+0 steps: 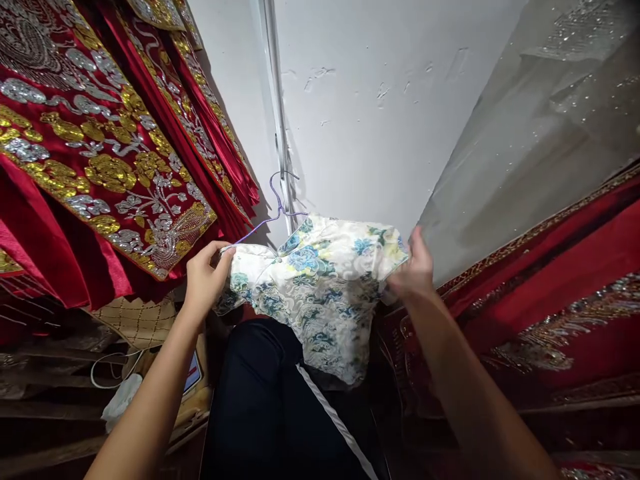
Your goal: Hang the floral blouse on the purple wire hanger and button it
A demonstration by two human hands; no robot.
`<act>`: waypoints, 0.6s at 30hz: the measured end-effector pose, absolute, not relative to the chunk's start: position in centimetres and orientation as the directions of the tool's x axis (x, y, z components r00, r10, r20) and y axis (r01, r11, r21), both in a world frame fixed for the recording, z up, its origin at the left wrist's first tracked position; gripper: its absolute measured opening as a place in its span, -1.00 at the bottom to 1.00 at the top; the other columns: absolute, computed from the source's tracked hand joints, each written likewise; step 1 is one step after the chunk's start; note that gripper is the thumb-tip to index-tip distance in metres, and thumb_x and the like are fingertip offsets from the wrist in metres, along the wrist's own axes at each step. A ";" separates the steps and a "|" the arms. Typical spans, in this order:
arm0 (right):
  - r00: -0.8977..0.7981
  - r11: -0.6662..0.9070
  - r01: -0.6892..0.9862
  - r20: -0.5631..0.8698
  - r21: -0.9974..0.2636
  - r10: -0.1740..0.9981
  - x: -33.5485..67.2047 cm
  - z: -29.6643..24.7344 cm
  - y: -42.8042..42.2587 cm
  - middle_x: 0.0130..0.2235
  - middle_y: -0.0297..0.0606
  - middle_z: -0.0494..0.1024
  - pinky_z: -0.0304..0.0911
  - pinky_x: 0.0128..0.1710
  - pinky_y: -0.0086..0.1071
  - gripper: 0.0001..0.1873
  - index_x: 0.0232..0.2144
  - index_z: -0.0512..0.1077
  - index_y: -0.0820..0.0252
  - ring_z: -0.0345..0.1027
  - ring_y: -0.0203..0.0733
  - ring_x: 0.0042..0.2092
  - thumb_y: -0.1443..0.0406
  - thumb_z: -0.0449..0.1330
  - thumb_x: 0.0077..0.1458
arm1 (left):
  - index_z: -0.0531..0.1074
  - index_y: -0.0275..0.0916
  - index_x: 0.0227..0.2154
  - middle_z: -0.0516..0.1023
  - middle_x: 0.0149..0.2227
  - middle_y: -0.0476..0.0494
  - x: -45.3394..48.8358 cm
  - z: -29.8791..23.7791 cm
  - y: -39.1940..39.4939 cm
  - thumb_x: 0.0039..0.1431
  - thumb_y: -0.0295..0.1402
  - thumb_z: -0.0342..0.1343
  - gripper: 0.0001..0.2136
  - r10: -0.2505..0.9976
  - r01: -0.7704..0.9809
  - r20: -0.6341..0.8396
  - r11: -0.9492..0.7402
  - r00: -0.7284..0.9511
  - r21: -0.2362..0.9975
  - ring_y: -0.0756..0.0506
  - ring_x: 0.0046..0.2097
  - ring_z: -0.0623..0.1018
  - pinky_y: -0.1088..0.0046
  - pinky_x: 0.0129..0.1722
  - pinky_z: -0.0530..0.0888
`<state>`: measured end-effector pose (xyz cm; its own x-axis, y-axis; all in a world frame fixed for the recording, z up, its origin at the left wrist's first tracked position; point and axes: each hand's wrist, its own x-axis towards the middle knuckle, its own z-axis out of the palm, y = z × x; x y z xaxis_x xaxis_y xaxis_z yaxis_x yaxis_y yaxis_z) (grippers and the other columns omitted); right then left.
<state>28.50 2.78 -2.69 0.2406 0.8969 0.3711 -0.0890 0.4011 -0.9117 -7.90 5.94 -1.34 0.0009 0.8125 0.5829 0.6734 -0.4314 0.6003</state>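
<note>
A white short-sleeved floral top (327,290) with blue, green and yellow flowers is spread out before me, its lower part hanging over my lap. A thin purple hanger (279,212) shows at its neck, the hook pointing up near the wall. Only the left arm of the hanger lies bare; the rest is hidden by cloth. My left hand (207,277) pinches the left shoulder of the top at the hanger's end. On the other side, my right hand (416,270), slightly blurred, grips the edge of the right sleeve, some fingers hidden by the fabric.
Red garments with gold and silver embroidery (115,173) hang at left. To the right are a sheer sparkly grey fabric (480,180) and a red beaded garment (550,327). A white wall (370,120) stands ahead. At lower left lie a phone (193,375) and a white cable (107,385).
</note>
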 end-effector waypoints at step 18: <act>0.246 0.447 -0.023 0.428 -0.894 0.870 26.5 4.8 4.1 0.01 -0.15 0.55 0.38 0.08 -0.05 -0.59 -0.01 0.40 0.08 0.38 0.08 0.13 -0.01 0.13 0.22 | 0.46 -0.23 -0.09 0.57 -0.19 -0.13 -7.0 1.2 8.5 0.25 -0.15 0.05 -0.70 0.843 0.763 0.535 -0.377 0.048 0.525 -0.13 -0.21 0.51 0.39 -0.18 0.39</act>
